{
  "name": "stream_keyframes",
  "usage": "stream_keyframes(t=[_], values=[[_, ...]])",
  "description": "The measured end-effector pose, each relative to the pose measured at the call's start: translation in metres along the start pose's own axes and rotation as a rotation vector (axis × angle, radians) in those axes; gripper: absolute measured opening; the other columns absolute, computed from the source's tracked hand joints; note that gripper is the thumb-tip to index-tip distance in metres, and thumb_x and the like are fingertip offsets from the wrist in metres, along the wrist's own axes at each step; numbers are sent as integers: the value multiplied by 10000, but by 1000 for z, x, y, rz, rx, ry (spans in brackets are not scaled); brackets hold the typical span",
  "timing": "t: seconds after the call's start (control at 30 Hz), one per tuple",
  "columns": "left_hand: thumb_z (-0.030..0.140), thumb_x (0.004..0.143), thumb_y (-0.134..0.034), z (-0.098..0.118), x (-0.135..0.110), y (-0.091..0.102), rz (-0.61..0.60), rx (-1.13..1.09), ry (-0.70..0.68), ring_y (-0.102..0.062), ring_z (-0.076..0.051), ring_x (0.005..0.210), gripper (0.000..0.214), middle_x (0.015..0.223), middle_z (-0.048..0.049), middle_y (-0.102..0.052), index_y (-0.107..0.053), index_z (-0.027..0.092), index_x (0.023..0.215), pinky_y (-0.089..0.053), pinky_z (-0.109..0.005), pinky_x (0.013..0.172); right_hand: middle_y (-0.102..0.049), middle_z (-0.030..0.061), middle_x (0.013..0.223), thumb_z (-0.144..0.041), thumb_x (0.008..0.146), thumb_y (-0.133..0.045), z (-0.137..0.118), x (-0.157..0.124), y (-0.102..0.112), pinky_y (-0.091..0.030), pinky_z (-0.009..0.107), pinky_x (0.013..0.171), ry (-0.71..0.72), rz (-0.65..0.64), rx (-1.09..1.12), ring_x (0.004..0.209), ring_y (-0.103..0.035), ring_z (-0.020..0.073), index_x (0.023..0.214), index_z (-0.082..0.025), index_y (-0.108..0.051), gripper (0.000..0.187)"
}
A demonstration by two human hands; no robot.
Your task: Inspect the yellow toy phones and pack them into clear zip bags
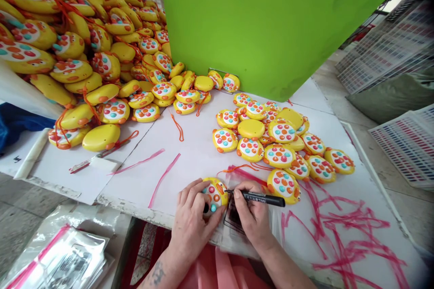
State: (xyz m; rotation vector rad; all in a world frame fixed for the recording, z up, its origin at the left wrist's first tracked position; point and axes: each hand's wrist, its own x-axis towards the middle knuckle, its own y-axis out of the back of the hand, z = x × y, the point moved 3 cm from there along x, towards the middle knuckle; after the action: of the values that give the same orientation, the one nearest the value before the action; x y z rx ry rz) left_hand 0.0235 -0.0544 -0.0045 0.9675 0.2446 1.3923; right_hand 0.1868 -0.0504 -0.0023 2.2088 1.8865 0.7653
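My left hand point(193, 214) is wrapped round a yellow duck-shaped toy point(214, 195) with a white face and red, orange and teal dots, held at the table's front edge. A small black piece that looks like a pen cap point(205, 207) shows between the fingers of that hand. In my right hand point(250, 210) is a black marker point(264, 198), gripped like a pen. Its tip is at the toy's right side, by the orange beak; whether it touches cannot be made out. Under the right hand lies a dark flat piece in clear plastic point(232, 214).
Finished-looking duck toys point(280, 156) lie grouped on the right, and a tall heap point(111, 58) rises at the left. A green panel point(251, 22) stands behind. Pink plastic strips point(349, 230) cover the right front. An orange cord loop point(178, 127) and a knife point(84, 165) lie left.
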Motion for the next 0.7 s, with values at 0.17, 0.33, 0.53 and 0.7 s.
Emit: stream_keyframes(t=[0.17,0.33,0.53,0.7], values=[[246,831,-630,0,0,0,5,-2,0,-465,-288,1200,178,1191,-99,-568,-455,216,844,-440,-469,917,-530,13,818,-240,912,-485,1,0,0,-458,295,680,3,-13,9,753,-529,167,902,-218,-514,37],[243,830,-632,0,-1,0,4,1,3,-465,-286,1199,181,1193,-96,-569,-454,216,844,-436,-464,918,-529,11,821,-236,917,-480,0,0,0,-449,292,688,4,-25,18,751,-527,161,900,-216,-513,42],[245,827,-636,-1,0,0,5,-7,2,-471,-287,1196,182,1187,-99,-576,-458,214,843,-442,-466,912,-531,11,815,-246,922,-480,0,0,-2,-456,288,671,-13,-34,20,733,-528,157,912,-216,-516,48],[235,830,-624,3,0,1,25,-11,9,-503,-285,1158,166,1164,-98,-596,-459,218,834,-454,-476,900,-542,11,775,-277,934,-468,3,-4,1,-485,282,612,-19,-7,43,681,-544,160,891,-228,-512,78]])
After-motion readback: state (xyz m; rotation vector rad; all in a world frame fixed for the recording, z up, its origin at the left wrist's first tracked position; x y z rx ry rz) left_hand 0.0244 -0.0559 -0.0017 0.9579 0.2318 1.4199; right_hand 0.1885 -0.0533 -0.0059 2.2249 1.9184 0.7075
